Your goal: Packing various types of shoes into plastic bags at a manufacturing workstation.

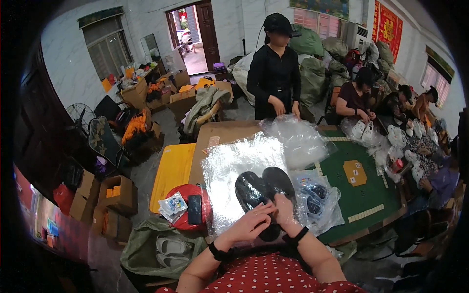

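Note:
A pair of dark shoes lies side by side on a shiny silver sheet [222, 168] in front of me. The left black shoe [250, 189] has a glossy surface, perhaps under clear plastic. My left hand [251, 222] rests over its near end, fingers stretched toward my other hand. My right hand [285, 209] is closed at the near end of the right black shoe [278, 181]; its fingertips are partly hidden. Just right of it lies a clear plastic bag [317, 195] with dark, white-edged shoes inside.
A red round stool [184, 189] carries a black phone [194, 209] and small packets. A green sack [146, 249] with pale shoes stands lower left. Across the table, a person [274, 73] handles clear plastic bags [298, 139]. Other people sit at the right beside a green mat [376, 190].

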